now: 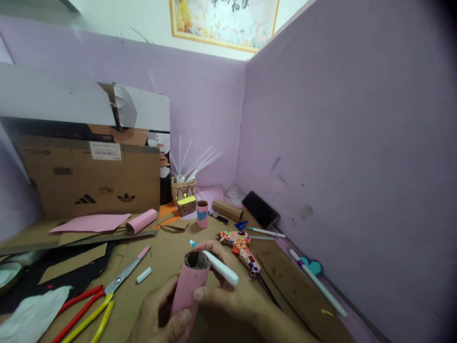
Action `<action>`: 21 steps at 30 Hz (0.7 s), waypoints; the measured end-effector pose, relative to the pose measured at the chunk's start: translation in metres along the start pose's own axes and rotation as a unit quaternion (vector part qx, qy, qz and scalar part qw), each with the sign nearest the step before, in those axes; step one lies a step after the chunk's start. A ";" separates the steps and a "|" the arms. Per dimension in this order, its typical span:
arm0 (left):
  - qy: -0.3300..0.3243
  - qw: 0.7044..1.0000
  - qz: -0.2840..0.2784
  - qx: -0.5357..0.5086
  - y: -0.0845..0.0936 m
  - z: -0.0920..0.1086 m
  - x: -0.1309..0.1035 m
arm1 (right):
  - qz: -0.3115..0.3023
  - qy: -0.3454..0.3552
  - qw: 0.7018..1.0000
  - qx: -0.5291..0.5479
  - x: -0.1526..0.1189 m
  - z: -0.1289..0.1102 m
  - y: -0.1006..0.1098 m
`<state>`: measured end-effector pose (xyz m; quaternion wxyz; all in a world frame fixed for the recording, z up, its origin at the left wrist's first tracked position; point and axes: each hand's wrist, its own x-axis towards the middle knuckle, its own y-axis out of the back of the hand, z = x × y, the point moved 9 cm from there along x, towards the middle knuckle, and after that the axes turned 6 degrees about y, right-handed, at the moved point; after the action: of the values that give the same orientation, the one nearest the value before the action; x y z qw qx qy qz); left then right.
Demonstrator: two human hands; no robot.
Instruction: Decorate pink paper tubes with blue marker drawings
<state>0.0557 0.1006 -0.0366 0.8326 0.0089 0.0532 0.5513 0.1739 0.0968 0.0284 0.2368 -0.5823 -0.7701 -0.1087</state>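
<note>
Pink and paper-covered, a hollow cardboard tube (190, 286) is held slightly tilted over the brown cardboard surface (167, 257). The left hand (155, 307) has its grip clamped around the tube's lower part; the right hand (226, 296) has its grip closed on a white, blue-tipped marker (223, 270), thumb touching the tube.

There are three pink tubes (189, 282) (143, 221) (202, 216), one glue gun (240, 245) and one phone (260, 209).

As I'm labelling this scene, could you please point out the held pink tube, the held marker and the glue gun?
Held pink tube (189, 285): head view, outer side below the rim.
Held marker (222, 267): head view, white barrel.
Glue gun (243, 247): head view, patterned body.
</note>
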 end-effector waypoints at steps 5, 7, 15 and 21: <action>0.019 0.998 -0.018 -0.061 -0.009 0.004 0.001 | -0.004 -0.061 0.997 0.050 -0.001 0.022 -0.003; 0.047 0.993 -0.018 -0.108 -0.013 0.002 0.001 | 0.036 -0.075 0.996 0.029 0.001 0.030 0.006; 0.117 0.988 0.041 -0.087 -0.008 -0.015 0.007 | 0.276 -0.017 0.961 -0.031 -0.005 0.016 0.067; 0.114 0.989 0.028 -0.094 -0.007 -0.018 0.008 | 0.189 0.012 0.970 -0.154 -0.008 0.002 0.047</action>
<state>0.0636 0.1042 -0.0551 0.8023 -0.1304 0.0957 0.5746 0.2194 0.1054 0.0175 0.1695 -0.7454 -0.6173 -0.1859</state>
